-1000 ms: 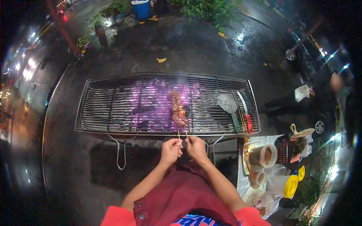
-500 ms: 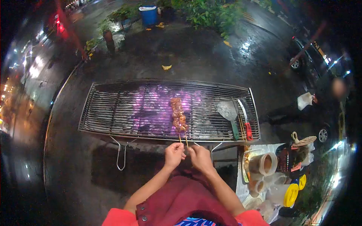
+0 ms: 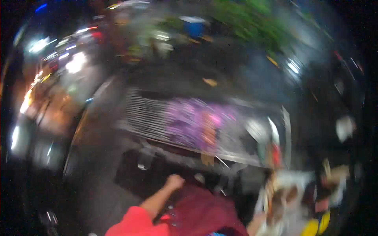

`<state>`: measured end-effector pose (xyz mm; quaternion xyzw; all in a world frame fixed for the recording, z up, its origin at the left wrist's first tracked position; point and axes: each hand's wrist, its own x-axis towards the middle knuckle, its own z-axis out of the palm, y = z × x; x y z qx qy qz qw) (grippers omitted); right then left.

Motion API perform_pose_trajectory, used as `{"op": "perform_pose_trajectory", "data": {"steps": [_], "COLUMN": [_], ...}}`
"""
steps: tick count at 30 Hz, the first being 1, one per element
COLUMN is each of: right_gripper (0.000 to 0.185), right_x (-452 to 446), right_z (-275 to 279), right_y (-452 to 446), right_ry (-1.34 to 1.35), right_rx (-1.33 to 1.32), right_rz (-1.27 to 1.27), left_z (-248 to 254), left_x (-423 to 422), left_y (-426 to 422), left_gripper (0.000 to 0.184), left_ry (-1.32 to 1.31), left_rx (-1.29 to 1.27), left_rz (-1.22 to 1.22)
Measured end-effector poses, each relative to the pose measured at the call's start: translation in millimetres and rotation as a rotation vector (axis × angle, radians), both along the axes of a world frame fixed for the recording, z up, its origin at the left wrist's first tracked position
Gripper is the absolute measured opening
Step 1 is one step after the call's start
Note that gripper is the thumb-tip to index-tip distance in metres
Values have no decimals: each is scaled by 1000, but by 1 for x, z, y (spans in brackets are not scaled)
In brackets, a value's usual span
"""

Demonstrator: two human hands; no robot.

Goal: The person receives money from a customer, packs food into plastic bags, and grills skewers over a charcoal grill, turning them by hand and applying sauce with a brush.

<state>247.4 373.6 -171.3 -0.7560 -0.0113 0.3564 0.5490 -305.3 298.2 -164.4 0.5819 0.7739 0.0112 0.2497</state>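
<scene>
Motion blur smears the whole view. Two skewers of meat point(image 3: 208, 129) lie side by side across the grill point(image 3: 147, 114), sticks toward me, over purple-glowing coals. My left hand point(image 3: 174, 182) is in front of the grill, apart from the skewers; it looks bunched, but its fingers are too blurred to read. At the bottom right, beside the side table point(image 3: 297, 176), a blurred part of my right arm or hand point(image 3: 256, 223) shows; its fingers cannot be made out. A spatula point(image 3: 256, 130) and a red-handled knife point(image 3: 276, 154) lie on the grill's right end.
Tubs and yellow lids point(image 3: 310, 227) crowd the side table at the lower right. A blue bin point(image 3: 194, 28) and green plants point(image 3: 252, 23) stand beyond the grill on wet pavement. Street lights streak at the left. A pale bag point(image 3: 345, 128) shows at the right.
Both hands have left the skewer sticks: the left drew back toward me, the right went down and right toward the side table. My view has swung, shifting the scene right and down.
</scene>
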Motion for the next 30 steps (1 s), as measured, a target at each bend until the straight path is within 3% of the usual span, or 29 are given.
{"op": "perform_pose_trajectory", "data": {"steps": [1,2,3,4,5,6,7,9,11,17,20,22,26,27,29,30], "right_gripper": [17,16,15,14,14,16,14,15,17,23,18,12,13,11,11,11], "right_x": [21,32,40,45,45,42,-2,-3,-16,6,1,-17,-37,-25,8,20], "right_z": [-25,-42,-60,-78,-97,-100,-21,-4,38,18,13,62,159,178,196,195], "right_y": [-18,-30,-32,-30,-27,-27,-2,-11,-1,-3,-10,-15,-17,-16,-2,12], "right_ry": [88,161,215,262,293,283,265,384,380,350,297,284,-67,-305,-466,-701], "right_rx": [18,32,60,78,91,63,-36,62,39,36,75,148,364,382,402,356], "right_rz": [-114,-197,-263,-295,-297,-264,-356,-372,-384,-420,-348,-312,-229,-99,-34,32], "left_z": [-25,-1,-63,-38,-31,-23,-19,-9,-30,-19,-11,-1,-19,-28,-44,-39], "left_x": [-8,-2,-31,-7,-3,3,4,23,21,59,71,74,62,56,47,49], "left_y": [-23,-35,-65,-71,-79,-81,-73,-58,-54,3,16,14,-4,-14,-25,-24], "left_gripper": [30,32,24,12,6,6,6,7,13,19,19,19,18,18,17,17], "left_ry": [-68,-182,-218,-670,-820,-785,-758,-702,-452,-637,-568,-533,-570,-545,-496,-484], "left_rx": [-112,-258,-361,-189,-156,-190,-207,-239,-124,-80,-20,-52,-154,-150,-145,-196], "left_rz": [138,394,351,1058,1087,964,863,724,363,467,411,343,438,437,433,466]}}
